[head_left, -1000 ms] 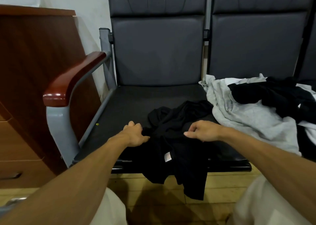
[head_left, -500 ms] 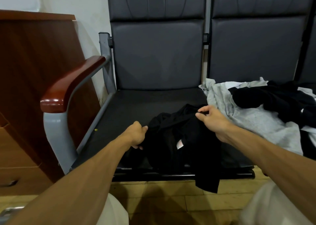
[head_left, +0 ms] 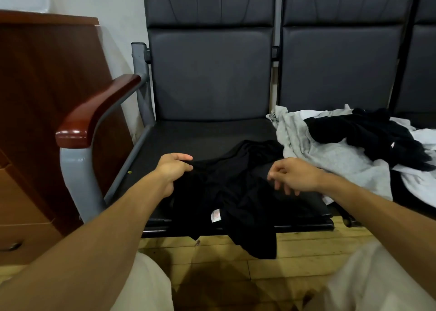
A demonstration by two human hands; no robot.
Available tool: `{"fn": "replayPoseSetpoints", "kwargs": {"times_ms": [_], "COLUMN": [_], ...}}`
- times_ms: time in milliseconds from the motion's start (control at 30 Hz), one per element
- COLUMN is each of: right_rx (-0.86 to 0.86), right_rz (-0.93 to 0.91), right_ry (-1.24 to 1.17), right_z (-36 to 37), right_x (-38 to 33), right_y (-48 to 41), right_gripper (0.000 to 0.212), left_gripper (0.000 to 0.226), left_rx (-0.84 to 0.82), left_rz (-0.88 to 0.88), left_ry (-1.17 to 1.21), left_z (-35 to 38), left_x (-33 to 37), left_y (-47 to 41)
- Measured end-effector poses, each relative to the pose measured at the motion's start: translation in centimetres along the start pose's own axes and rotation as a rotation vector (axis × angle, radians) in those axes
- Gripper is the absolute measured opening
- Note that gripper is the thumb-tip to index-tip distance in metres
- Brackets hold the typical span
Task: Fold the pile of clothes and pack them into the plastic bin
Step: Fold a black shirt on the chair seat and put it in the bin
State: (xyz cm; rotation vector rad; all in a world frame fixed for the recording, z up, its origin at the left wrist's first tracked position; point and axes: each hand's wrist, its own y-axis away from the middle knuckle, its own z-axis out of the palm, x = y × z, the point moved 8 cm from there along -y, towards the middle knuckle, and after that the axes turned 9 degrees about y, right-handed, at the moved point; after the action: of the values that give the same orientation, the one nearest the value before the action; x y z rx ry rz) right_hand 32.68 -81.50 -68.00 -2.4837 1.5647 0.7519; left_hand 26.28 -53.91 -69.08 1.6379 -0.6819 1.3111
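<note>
Across the top and middle of the frame runs a row of dark padded seats [head_left: 207, 133], smooth and a bit shiny. At the left stands a brown wooden cabinet [head_left: 47, 86], hard and flat. On the right seat lies the pile of clothes [head_left: 330, 155], soft grey, white and black cloth all bunched up. Just beside it, in the middle, the black shirt [head_left: 236, 188] sits in a crumpled heap on the left seat. One part hangs over the front edge toward the wooden floor [head_left: 306, 244].

I think I am at the start of folding this one, which means laying it flat. My left hand [head_left: 174, 169] pinches its left edge between thumb and fingers. My right hand [head_left: 295, 176] hovers over the shirt's right side, fingers loose and half curled, holding nothing. Next I need to grab that side and pull the cloth smooth. A small white tag [head_left: 215, 216] shows near the front. I cannot see the plastic bin.
</note>
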Motion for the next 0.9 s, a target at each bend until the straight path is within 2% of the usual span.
{"fn": "replayPoseSetpoints", "kwargs": {"times_ms": [133, 267, 400, 433, 533, 567, 633, 667, 700, 767, 800, 867, 900], "right_rx": [-0.069, -0.084, -0.166, -0.173, -0.191, -0.201, -0.191, -0.149, -0.097, -0.024, 0.049, 0.192, 0.239], "right_rz": [0.068, 0.113, 0.195, 0.226, 0.216, 0.205, 0.189, 0.185, 0.197, 0.230, 0.206, 0.165, 0.167], "right_ry": [0.269, 0.345, 0.331, 0.345, 0.407, 0.397, 0.250, 0.087, -0.147, -0.682, -0.806, -0.764, -0.680], "right_z": [1.9, 3.4, 5.0, 4.9, 4.4, 4.3, 4.2, 4.0, 3.6, 2.8, 1.8, -0.3, -0.8], "right_x": [0.1, -1.1, -1.5, -1.3, -1.1, -1.2, -1.2, -0.9, -0.7, -0.3, -0.2, 0.2, 0.6], "right_y": [-1.3, -2.7, -3.7, -3.9, -4.2, -4.1, -4.3, -4.7, -5.0, -5.3, -5.1, -4.4, -4.1], "right_gripper": [0.021, 0.048, 0.081, 0.082, 0.044, 0.042, 0.036, 0.032, 0.034, 0.052, 0.044, 0.021, 0.020], "left_gripper": [0.031, 0.035, 0.038, 0.038, 0.037, 0.036, 0.036, 0.036, 0.036, 0.033, 0.031, 0.027, 0.027], "left_rx": [-0.136, -0.206, -0.147, -0.123, -0.094, -0.099, -0.107, -0.103, -0.089, -0.045, -0.044, -0.122, -0.191], "left_rz": [-0.039, -0.096, -0.057, -0.041, -0.039, -0.049, -0.055, -0.042, -0.018, 0.065, 0.111, 0.176, 0.186], "left_ry": [0.018, -0.041, -0.062, -0.045, -0.012, -0.035, -0.093, -0.094, -0.070, 0.026, 0.065, 0.071, 0.031], "left_z": [0.7, 0.8, -0.1, -0.4, -0.7, -0.6, -0.5, -0.4, -0.3, -0.3, -0.2, 0.5, 1.0], "left_x": [-0.3, -0.9, -0.8, -0.6, -0.2, -0.2, -0.1, 0.1, 0.4, 1.3, 1.9, 2.6, 2.7], "left_y": [0.3, 0.4, -0.5, -0.7, -1.0, -0.9, -1.0, -1.0, -1.0, -1.0, -0.8, -0.3, 0.2]}}
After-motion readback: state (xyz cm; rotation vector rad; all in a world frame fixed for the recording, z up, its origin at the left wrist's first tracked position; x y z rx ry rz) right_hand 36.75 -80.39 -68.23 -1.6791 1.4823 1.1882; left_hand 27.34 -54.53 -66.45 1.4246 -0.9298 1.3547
